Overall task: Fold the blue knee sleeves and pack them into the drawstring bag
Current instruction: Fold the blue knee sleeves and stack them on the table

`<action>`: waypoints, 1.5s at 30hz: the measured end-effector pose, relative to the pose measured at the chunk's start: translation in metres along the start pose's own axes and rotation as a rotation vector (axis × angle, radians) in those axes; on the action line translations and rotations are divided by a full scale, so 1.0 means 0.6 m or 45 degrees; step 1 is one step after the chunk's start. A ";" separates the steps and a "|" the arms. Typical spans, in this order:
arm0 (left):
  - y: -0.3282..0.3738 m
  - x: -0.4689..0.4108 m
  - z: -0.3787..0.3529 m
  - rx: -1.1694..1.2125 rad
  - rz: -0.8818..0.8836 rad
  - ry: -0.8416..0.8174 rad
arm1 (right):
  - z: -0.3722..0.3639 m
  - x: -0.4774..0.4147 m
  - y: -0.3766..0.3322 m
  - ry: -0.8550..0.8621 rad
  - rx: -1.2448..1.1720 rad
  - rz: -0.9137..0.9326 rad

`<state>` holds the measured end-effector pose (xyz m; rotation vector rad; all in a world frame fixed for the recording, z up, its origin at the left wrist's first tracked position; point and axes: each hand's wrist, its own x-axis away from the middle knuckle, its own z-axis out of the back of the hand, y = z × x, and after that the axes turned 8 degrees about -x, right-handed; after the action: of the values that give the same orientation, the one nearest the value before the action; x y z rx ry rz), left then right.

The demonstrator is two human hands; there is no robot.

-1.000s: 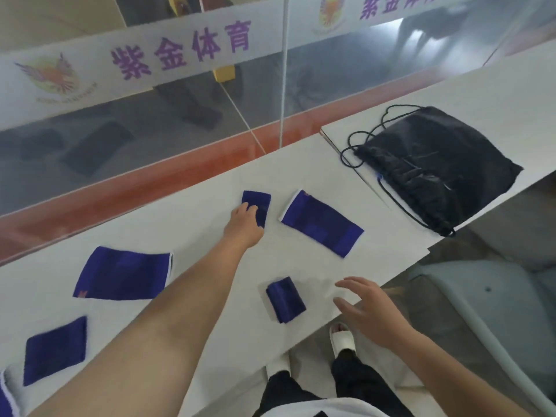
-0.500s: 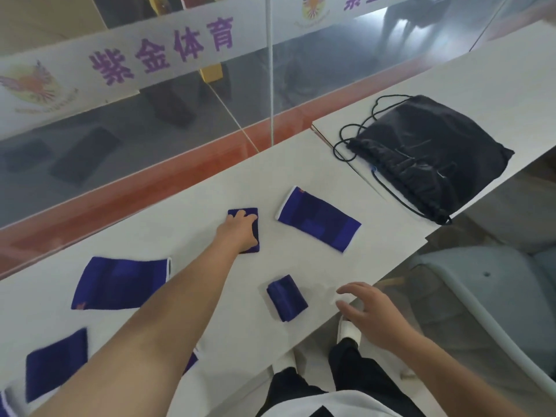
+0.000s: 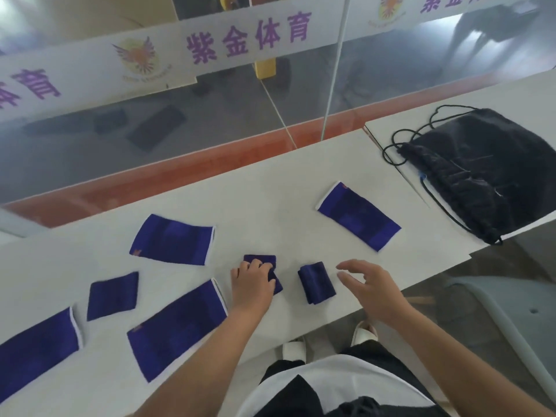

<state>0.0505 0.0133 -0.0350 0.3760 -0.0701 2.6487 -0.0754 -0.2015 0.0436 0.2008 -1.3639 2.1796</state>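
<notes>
The head view showed blue knee sleeves scattered over a white table, none yet packed. The left hand lay with curled fingers pressing on a small folded sleeve near the table's front edge; whether it was pinching the cloth or only holding it down, I could not tell. Just to its right sat a second folded sleeve, and the right hand hovered beside that one, fingers spread and holding nothing. A third folded piece lay well to the left. Four sleeves were flat and unfolded: one far right, one at the middle left, one near the left forearm, and one at the left edge of the picture, partly cut off. That made seven blue pieces in view, three folded and four not. The single black drawstring bag lay on the adjoining table to the far right, its mouth drawn up and cords trailing, well apart from the sleeves. By my judgement the work was less than half done: four folds remained, and all the packing.
</notes>
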 end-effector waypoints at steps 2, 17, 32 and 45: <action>-0.004 0.014 -0.002 -0.010 0.011 0.031 | -0.001 -0.007 -0.010 -0.011 -0.018 0.023; 0.027 0.086 0.249 1.038 0.166 -0.012 | 0.060 -0.036 -0.104 -0.491 -0.311 0.121; 0.166 0.107 0.252 1.974 0.329 0.008 | 0.136 -0.059 -0.098 -0.541 -0.840 -0.026; 0.196 0.052 0.187 1.800 0.506 -0.036 | 0.111 -0.110 -0.053 -0.443 -0.640 0.011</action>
<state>-0.0007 -0.0904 0.0827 0.8622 1.9190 2.5755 -0.0143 -0.2737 0.0732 0.3918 -2.0575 1.7874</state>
